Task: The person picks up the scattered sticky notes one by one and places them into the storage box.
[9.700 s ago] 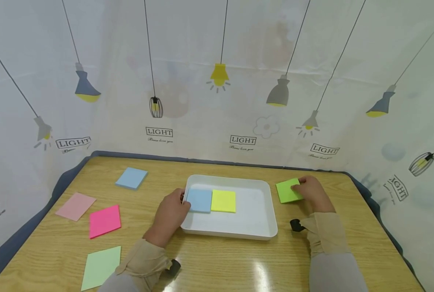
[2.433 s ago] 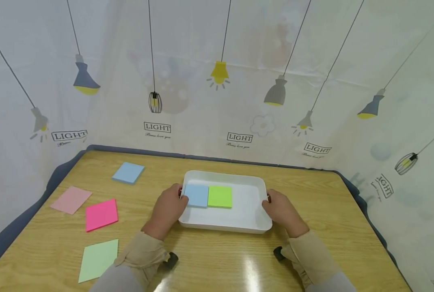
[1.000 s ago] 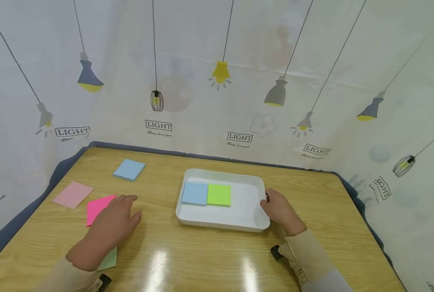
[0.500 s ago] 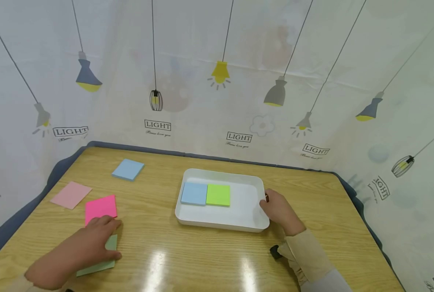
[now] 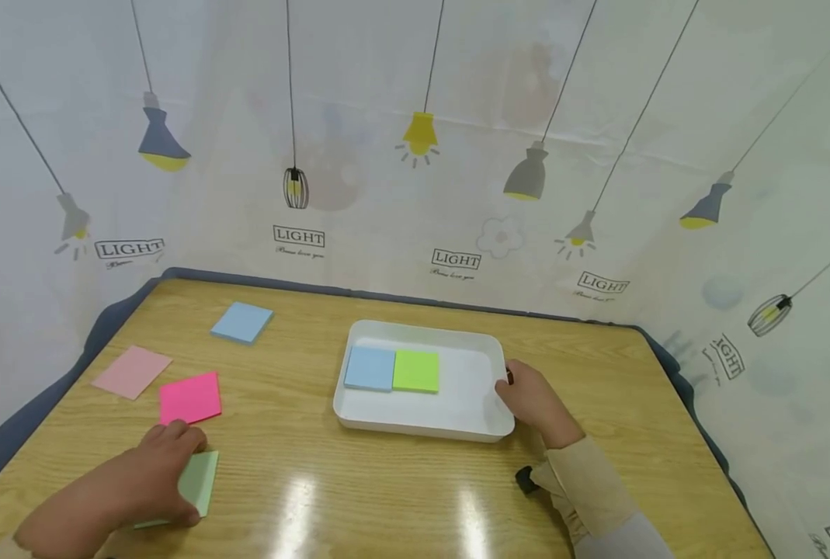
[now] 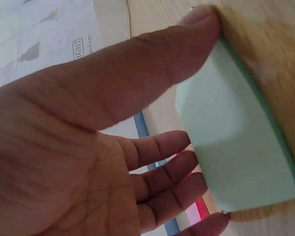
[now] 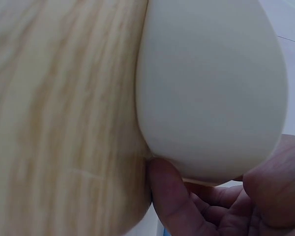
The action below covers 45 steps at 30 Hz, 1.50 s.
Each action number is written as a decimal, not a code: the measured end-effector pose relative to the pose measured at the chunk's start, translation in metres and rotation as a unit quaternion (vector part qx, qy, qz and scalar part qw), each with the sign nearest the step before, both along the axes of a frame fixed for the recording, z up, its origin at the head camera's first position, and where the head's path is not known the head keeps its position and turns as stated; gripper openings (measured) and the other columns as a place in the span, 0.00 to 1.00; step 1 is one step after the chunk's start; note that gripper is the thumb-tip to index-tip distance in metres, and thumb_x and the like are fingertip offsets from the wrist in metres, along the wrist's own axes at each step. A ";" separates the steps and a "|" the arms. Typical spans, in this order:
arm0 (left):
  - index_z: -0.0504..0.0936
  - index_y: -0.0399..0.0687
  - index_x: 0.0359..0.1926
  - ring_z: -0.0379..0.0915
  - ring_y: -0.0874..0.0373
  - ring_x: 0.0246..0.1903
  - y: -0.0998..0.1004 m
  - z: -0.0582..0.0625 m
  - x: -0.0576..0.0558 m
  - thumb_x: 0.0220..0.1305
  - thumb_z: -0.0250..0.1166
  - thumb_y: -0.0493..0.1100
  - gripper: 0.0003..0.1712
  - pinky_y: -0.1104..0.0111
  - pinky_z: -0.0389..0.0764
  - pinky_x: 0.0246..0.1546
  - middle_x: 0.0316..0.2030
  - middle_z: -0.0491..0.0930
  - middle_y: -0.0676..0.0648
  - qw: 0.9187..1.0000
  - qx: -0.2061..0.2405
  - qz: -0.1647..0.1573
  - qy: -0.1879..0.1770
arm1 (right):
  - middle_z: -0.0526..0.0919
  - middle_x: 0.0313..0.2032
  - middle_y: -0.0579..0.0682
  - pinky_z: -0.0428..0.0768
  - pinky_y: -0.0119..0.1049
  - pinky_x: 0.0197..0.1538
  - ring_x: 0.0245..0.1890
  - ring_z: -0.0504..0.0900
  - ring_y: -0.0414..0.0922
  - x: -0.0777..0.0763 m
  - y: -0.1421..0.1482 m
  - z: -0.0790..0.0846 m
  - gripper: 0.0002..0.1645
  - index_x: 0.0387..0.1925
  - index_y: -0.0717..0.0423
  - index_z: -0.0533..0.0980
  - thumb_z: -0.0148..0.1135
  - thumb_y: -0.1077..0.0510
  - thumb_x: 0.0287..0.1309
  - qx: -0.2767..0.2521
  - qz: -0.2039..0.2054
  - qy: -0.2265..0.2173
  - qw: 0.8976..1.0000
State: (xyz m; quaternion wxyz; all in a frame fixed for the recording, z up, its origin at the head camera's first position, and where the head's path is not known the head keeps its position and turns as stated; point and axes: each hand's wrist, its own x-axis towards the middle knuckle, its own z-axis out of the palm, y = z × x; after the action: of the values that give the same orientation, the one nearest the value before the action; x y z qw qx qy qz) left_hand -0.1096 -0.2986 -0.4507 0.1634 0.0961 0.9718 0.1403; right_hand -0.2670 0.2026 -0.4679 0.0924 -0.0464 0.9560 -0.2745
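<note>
My left hand holds a light green sticky note pad at the table's front left. In the left wrist view, the thumb is at one edge of this pad and the fingertips reach the opposite edge. My right hand grips the right end of a white tray, thumb over the rim. From the right wrist, fingers show tucked against the tray's outer wall. A blue sticky note pad and a lime green one lie side by side inside the tray.
Beyond my left hand lie a bright pink pad, a pale pink pad and another blue pad on the wooden table. A curtain printed with lamps hangs behind the table's far edge.
The lime green pad has gone from my right hand into the tray, where a yellow pad showed before. My left hand left the tray, passed over the bright pink pad and took the light green one.
</note>
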 end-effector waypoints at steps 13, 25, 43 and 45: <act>0.69 0.42 0.43 0.59 0.48 0.38 0.001 -0.003 -0.003 0.19 0.75 0.71 0.52 0.53 0.71 0.38 0.38 0.68 0.45 1.000 -0.010 0.008 -0.015 | 0.78 0.44 0.54 0.75 0.43 0.41 0.37 0.73 0.47 0.000 -0.002 0.002 0.17 0.51 0.58 0.72 0.48 0.56 0.62 0.003 -0.006 -0.002 1.000; 0.69 0.40 0.46 0.65 0.53 0.33 0.006 -0.004 -0.003 0.24 0.74 0.70 0.52 0.55 0.74 0.35 0.35 0.73 0.47 0.999 -0.010 0.023 -0.045 | 0.78 0.43 0.54 0.75 0.43 0.40 0.37 0.73 0.47 0.000 -0.001 0.002 0.17 0.51 0.57 0.72 0.48 0.56 0.62 -0.002 -0.011 -0.006 1.000; 0.70 0.53 0.30 0.60 0.60 0.21 0.040 0.019 -0.005 0.55 0.66 0.48 0.12 0.65 0.64 0.23 0.18 0.62 0.54 1.000 0.024 0.011 0.017 | 0.78 0.45 0.55 0.76 0.43 0.42 0.38 0.73 0.46 -0.001 -0.002 0.003 0.18 0.51 0.59 0.71 0.49 0.56 0.62 -0.002 -0.013 -0.015 1.000; 0.70 0.54 0.29 0.60 0.61 0.21 0.047 0.022 -0.007 0.57 0.63 0.47 0.10 0.65 0.65 0.23 0.18 0.64 0.55 0.998 0.037 0.002 0.045 | 0.78 0.45 0.55 0.76 0.43 0.42 0.38 0.73 0.46 -0.001 -0.002 0.003 0.18 0.51 0.58 0.71 0.49 0.56 0.62 -0.004 -0.012 -0.015 1.000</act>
State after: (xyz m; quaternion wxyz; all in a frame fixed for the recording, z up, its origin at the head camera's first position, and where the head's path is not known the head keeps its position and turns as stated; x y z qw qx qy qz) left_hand -0.1170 -0.2519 -0.4290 0.1158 0.1060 0.9724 0.1725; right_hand -0.2677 0.2005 -0.4646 0.1033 -0.0311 0.9538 -0.2805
